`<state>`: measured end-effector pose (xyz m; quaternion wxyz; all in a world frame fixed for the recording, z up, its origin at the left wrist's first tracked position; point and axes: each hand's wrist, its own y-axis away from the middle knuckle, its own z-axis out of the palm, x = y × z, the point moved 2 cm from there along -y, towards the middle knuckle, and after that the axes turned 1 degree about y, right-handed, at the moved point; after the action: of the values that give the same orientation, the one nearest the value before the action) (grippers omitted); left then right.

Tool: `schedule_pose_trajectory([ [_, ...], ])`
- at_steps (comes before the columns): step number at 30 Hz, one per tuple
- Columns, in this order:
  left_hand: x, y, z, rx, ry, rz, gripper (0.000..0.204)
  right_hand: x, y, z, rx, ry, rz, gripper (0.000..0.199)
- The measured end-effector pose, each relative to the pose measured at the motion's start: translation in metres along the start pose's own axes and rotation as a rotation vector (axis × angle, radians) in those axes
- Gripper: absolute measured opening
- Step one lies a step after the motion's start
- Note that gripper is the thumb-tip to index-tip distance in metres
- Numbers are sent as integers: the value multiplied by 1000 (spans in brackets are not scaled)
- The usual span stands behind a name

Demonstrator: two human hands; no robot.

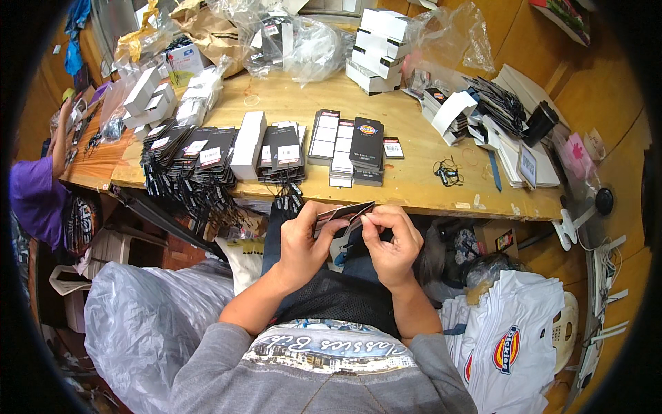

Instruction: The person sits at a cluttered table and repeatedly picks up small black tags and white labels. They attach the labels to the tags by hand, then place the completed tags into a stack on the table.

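Note:
Just off the table's front edge, my left hand is closed around a few dark hang tags, thumb on top. My right hand pinches the right edge of the same tags between thumb and fingertips. Whether it holds a string or something else small cannot be made out. On the table beyond lie a stack of black hang tags with a colourful logo and, left of it, a stack of white-panelled cards. A small tag lies to its right. Strung black tags with barcode stickers spread farther left, their cords hanging over the edge.
A long white box stands among the tags. Black string loops lie on the right. Stacked white boxes and plastic bags fill the back. Folded white shirts sit at lower right. Another person in purple is at far left.

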<state>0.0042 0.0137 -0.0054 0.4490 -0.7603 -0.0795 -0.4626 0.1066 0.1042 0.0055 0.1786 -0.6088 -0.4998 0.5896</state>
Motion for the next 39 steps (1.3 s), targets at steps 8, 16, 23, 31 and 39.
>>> schedule_pose_trajectory([
  [8, 7, 0, -3, -42, -88, 158, 20, -4, -1, 1, -26, 74, -25, 16],
  [16, 3, 1, -5, -73, -147, 247, 25, -5, -1, 7, -65, 104, 17, 17],
  [23, 3, 4, -3, -56, -184, 379, 29, 1, 2, 11, -48, 21, 97, 14],
  [31, -2, 11, -6, -95, -205, 277, 17, 16, 13, 13, -117, -138, 301, 8],
  [39, 4, 0, -26, 92, 93, 18, 12, -5, 10, 18, -107, 37, 56, 12],
])
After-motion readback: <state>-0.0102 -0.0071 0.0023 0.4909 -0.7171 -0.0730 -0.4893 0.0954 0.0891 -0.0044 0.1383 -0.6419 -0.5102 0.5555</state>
